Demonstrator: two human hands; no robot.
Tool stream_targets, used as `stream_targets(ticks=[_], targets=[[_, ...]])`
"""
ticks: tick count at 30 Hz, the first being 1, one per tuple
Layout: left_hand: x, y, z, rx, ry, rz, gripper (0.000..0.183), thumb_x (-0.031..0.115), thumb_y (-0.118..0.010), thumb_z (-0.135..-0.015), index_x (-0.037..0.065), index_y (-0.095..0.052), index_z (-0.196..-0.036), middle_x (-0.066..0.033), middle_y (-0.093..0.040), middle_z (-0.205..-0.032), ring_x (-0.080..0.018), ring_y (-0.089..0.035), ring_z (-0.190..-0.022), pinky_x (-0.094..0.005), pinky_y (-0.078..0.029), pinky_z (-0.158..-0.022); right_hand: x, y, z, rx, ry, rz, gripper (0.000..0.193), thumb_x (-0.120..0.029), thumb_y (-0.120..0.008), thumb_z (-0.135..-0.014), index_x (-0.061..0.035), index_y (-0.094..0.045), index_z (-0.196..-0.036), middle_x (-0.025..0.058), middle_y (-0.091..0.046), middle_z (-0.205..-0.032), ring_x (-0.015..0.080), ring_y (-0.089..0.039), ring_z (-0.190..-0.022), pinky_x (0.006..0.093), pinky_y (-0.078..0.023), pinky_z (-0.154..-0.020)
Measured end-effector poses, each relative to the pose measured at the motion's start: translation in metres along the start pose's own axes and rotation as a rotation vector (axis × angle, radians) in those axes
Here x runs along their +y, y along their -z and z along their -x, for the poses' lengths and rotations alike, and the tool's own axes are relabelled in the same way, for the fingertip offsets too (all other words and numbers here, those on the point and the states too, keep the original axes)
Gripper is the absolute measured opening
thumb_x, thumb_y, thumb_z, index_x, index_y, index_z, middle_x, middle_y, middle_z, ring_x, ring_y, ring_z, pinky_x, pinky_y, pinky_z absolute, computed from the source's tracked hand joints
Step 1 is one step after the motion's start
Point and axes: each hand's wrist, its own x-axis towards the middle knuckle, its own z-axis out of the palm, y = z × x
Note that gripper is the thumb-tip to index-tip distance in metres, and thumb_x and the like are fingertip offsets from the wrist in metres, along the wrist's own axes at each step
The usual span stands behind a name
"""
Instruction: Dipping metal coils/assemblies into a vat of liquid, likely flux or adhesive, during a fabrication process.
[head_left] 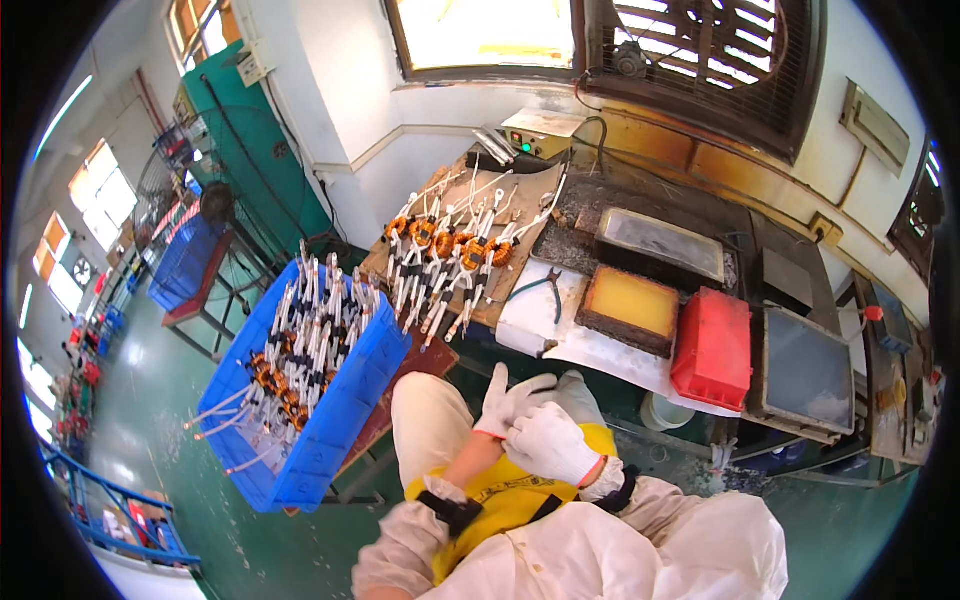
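Observation:
Both my hands wear white gloves and meet above my lap, over a yellow apron [480, 515]. My left hand [506, 400] has its fingers stretched and spread, with nothing visible in them. Against its lower side lies my right hand [552, 444], fingers curled closed; whatever they may pinch is hidden. Ahead on the bench [520, 265] lies a pile of copper-wound ring coils [440, 243] with white sleeved leads. More such coils fill a blue crate [352, 410] on the left. Wire cutters [553, 292] with dark handles rest on white sheeting in front of my hands.
Right of the cutters stand a dark-framed tray of yellow material [630, 308], a red plastic box [712, 350] and a long grey-topped tray [663, 245]. A control box [540, 135] with a green light sits at the back. A floor fan [216, 202] stands far left.

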Motion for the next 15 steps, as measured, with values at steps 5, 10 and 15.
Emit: stream_targets(ticks=[5, 10, 15], targets=[[-0.041, 0.033, -0.009, -0.07, -0.14, -0.654, 0.048, 0.032, -0.024, -0.096, 0.003, -0.03, -0.133, -0.0106, -0.038, -0.133, -0.0231, -0.036, -0.121, -0.0422, -0.026, -0.104, -0.01, -0.005, -0.019, -0.076, -0.013, -0.026, 0.018, -0.025, -0.055, -0.074, -0.0104, -0.06, -0.066, 0.0051, -0.059, -0.068, 0.0218, -0.058, -0.07, 0.0374, -0.043, -0.06], [0.019, 0.056, -0.017, 0.285, 0.192, 0.852, 0.048, 0.03, -0.031, -0.093, -0.004, -0.04, -0.126, -0.0118, -0.054, -0.118, -0.0217, -0.049, -0.11, -0.0379, -0.039, -0.093, -0.031, -0.012, -0.026, -0.13, 0.245, -0.059, 0.02, -0.027, -0.056, -0.071, -0.0129, -0.053, -0.058, 0.0022, -0.053, -0.062, 0.0198, -0.053, -0.062, 0.0333, -0.038, -0.056], [0.046, 0.069, -0.015, 0.292, 0.078, 0.78, 0.033, 0.026, -0.034, -0.093, 0.001, -0.057, -0.093, -0.0102, -0.059, -0.074, -0.0234, -0.061, -0.073, -0.0354, -0.047, -0.078, -0.039, -0.003, -0.04, -0.099, 0.169, -0.158, 0.018, -0.023, -0.057, -0.074, -0.0114, -0.055, -0.061, 0.0028, -0.052, -0.061, 0.0206, -0.053, -0.062, 0.0343, -0.038, -0.056]])
